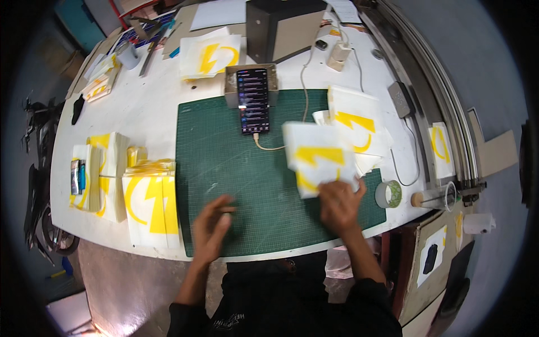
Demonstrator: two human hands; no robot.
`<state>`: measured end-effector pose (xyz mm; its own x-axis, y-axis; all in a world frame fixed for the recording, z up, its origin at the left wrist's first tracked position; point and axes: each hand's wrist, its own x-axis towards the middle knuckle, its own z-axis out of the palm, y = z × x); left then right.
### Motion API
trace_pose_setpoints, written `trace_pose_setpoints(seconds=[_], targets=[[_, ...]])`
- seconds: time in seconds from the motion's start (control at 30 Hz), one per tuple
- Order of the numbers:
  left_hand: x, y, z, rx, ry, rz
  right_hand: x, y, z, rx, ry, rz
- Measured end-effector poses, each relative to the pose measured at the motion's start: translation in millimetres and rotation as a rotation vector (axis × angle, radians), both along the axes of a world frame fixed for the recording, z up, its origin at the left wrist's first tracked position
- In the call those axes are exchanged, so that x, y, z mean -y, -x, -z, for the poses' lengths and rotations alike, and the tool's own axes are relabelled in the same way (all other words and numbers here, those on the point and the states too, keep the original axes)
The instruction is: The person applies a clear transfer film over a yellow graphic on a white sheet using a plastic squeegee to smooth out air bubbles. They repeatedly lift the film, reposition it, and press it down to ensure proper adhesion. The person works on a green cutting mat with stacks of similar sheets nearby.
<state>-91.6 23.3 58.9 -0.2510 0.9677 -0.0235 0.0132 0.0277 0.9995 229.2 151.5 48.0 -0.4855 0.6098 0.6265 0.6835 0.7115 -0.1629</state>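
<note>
My right hand (341,209) pinches the lower edge of a white sheet with a yellow printed shape (317,143), above the right part of a green cutting mat (236,185). The sheet is slightly blurred. Just behind it lies a pile of similar white sheets (356,106), partly covered by the held one. Over the mat's front left, my left hand (210,229) is empty, its fingers apart. Left of the mat are stacks of yellow-and-white printed sheets (149,196) and a thicker stack (115,151) beside it.
A phone (254,101) leans on a box at the mat's back edge, its cable (269,148) crossing the mat. A green tape roll (388,194) and a clear plastic cup (438,197) are at the right. Farther back stand a black-edged box (286,31) and more printed sheets (210,53).
</note>
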Motion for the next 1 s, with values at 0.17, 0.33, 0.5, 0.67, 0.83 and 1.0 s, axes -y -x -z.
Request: trace_pose_setpoints(seconds=[0.17, 0.33, 0.5, 0.67, 0.83, 1.0], targets=[[-54.0, -45.4, 30.1, 0.524, 0.331, 0.04, 69.9, 32.7, -4.3, -0.024, 0.251, -0.259], [-32.0, -24.0, 32.9, 0.637, 0.294, 0.081, 49.2, 21.0, 15.1, -0.546, 0.631, 0.044], [-28.2, -29.1, 6.2, 0.784, 0.175, 0.101, 22.9, 33.4, 14.2, -1.075, 1.511, -0.146], [-23.1, -16.9, 17.8, 0.684, 0.182, 0.094, 24.3, 33.3, 4.0, -1.316, 1.551, -0.214], [-26.8, -11.8, 21.7, 0.436, 0.222, 0.111, 30.0, 25.8, -11.4, -1.042, 1.278, -0.054], [-24.0, -11.1, 41.1, 0.289, 0.218, 0.167, 34.7, 7.9, -11.8, -0.946, 1.113, 0.076]])
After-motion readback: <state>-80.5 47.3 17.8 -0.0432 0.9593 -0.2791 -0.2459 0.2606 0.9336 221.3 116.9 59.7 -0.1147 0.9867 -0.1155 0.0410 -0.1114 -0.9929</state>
